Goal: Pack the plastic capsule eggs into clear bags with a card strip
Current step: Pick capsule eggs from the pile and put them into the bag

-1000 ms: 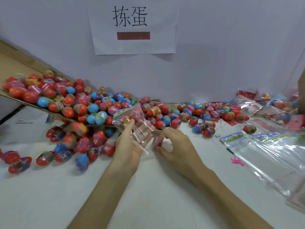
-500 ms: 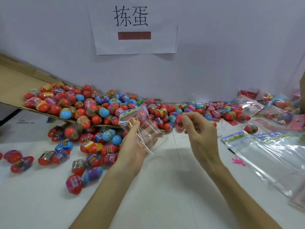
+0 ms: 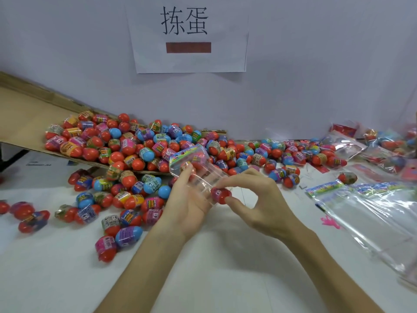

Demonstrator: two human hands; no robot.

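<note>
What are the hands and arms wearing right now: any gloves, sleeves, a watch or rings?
Nothing worn shows. The left hand and right hand are bare, with no gloves, rings or tape. The left forearm and right forearm are bare too, with no sleeve, watch or band down to the picture's lower edge.

A small packing workshop.
A paper sign [image 3: 189, 35] on the plain wall [image 3: 316, 75]; capsule eggs [image 3: 135, 150] in bulk spill off a cardboard sheet [image 3: 27, 114] onto a white bench [image 3: 225, 267] beside stacked clear bags [image 3: 372, 213].
</note>
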